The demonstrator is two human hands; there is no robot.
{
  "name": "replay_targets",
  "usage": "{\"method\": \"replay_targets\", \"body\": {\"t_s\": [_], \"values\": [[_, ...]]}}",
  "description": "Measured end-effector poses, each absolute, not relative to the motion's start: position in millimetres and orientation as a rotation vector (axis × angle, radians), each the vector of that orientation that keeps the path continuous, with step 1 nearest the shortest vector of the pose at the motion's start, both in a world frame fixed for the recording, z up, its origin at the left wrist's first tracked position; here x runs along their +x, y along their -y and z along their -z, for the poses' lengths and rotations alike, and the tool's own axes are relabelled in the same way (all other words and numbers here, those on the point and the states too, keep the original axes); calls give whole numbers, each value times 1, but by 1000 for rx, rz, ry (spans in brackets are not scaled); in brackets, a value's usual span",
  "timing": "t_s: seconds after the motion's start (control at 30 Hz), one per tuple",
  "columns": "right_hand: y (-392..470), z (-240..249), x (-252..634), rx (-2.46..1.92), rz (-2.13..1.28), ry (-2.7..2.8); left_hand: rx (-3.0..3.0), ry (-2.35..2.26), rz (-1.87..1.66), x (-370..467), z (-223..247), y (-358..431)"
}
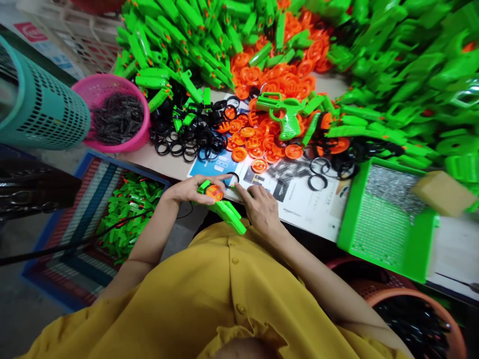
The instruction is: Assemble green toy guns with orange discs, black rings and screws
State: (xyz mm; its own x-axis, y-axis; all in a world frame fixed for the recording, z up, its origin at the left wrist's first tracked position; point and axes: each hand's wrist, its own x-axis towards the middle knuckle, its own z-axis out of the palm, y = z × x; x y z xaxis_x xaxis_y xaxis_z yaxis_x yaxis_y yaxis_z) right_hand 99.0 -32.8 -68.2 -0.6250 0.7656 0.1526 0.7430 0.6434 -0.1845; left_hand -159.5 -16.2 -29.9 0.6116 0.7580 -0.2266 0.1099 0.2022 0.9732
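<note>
My left hand (196, 190) is closed around a green toy gun (229, 215), which slants down toward my shirt. An orange disc (214, 193) sits on the gun's body, beside my left thumb. At the table's front edge, a thin black ring (234, 177) shows between the fingertips of both hands. My right hand (261, 207) has its fingertips at that ring and appears to pinch it; its other fingers are curled. Beyond the hands lie a heap of orange discs (258, 142) and a heap of black rings (183, 145).
Another green toy gun (286, 112) rests on the orange discs. Piles of green parts cover the back. A pink basket (144, 127) of dark pieces stands left, a green tray (389, 239) with small metal pieces right. Below left is a blue crate (37, 271) of green parts.
</note>
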Motion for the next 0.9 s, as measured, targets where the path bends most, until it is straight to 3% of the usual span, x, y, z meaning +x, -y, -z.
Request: {"method": "replay_targets", "body": {"t_s": [0.13, 0.33, 0.43, 0.9], "values": [[28, 67, 101, -1264, -411, 2517, 1317, -823, -594, -172, 29, 39], [7, 57, 116, -1307, -1248, 1881, 1319, -860, -625, -179, 34, 54], [0, 47, 122, -1310, -1512, 1658, 1323, -841, -622, -171, 32, 49], [3, -7, 158, -1456, -1148, 1691, 1484, -823, -662, -99, 24, 19]]}}
